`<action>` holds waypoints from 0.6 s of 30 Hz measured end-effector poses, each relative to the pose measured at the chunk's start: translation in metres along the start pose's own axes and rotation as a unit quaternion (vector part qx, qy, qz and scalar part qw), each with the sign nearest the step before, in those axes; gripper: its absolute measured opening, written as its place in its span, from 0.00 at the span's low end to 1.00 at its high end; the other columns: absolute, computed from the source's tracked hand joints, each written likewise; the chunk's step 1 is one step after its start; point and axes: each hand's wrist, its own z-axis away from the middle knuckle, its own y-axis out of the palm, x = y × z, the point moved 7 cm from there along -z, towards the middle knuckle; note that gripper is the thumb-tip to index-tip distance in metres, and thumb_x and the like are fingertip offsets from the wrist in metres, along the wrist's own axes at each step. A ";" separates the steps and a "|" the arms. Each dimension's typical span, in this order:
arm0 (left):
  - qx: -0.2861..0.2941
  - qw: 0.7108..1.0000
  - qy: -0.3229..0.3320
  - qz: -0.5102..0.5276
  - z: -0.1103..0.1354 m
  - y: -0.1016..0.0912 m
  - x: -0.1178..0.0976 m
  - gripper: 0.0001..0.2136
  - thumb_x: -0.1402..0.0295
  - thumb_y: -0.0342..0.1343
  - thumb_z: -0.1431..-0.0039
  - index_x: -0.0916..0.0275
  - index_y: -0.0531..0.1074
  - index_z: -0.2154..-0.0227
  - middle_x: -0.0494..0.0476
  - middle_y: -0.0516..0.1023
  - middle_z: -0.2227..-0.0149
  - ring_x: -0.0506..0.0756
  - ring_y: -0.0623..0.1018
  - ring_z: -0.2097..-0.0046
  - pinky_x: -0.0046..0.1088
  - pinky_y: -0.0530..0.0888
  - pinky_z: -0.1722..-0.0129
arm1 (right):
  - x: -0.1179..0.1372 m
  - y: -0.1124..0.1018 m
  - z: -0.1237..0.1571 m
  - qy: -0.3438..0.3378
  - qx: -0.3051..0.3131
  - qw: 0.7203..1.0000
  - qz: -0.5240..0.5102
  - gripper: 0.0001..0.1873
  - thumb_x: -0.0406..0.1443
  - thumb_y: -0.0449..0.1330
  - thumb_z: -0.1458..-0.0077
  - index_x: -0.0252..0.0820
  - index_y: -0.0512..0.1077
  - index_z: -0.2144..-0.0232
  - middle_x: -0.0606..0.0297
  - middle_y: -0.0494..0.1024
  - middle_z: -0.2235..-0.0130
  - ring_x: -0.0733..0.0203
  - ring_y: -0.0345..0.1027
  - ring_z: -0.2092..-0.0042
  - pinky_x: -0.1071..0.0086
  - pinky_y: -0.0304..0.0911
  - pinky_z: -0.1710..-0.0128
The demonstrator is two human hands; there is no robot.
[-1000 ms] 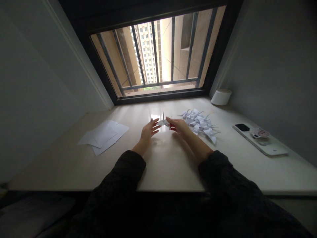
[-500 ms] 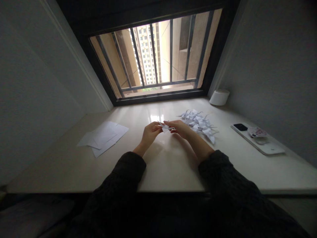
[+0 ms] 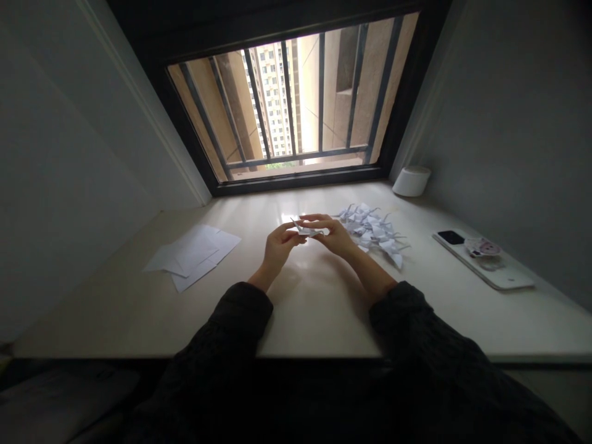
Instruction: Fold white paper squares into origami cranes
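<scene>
Both hands meet over the middle of a pale table (image 3: 305, 308). My left hand (image 3: 279, 245) pinches one end of a small white folded paper figure (image 3: 306, 229). My right hand (image 3: 333, 235) grips its other end with curled fingers. The figure is held a little above the tabletop. Just right of my right hand lies a heap of finished white paper cranes (image 3: 375, 232). A loose stack of white paper sheets (image 3: 193, 254) lies to the left of my left hand.
A white phone (image 3: 485, 264) with a round sticker lies face down at the right. A white round container (image 3: 411, 180) stands in the back right corner. A barred window (image 3: 291, 105) runs along the table's far edge, walls close in on both sides.
My left hand went from spread fingers to a pinch on the paper figure. Both hands have turned the figure and lifted it slightly.
</scene>
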 end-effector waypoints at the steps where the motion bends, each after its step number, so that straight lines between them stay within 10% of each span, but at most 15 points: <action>1: 0.004 1.000 0.003 0.010 0.000 0.001 0.000 0.18 0.66 0.66 0.57 0.63 0.75 0.60 0.54 0.81 0.70 0.52 0.79 0.69 0.31 0.74 0.63 | 0.001 0.000 0.000 -0.003 -0.002 1.000 0.004 0.12 0.38 0.63 0.49 0.55 0.77 0.59 0.63 0.77 0.52 0.54 0.69 0.51 0.56 0.61 0.48; 18: 0.037 0.998 0.050 -0.016 -0.002 0.004 0.000 0.14 0.66 0.66 0.57 0.63 0.77 0.65 0.57 0.81 0.66 0.56 0.79 0.63 0.34 0.75 0.59 | -0.005 -0.004 0.002 0.003 -0.018 0.999 0.043 0.13 0.38 0.61 0.48 0.51 0.77 0.59 0.61 0.80 0.59 0.54 0.71 0.56 0.59 0.65 0.54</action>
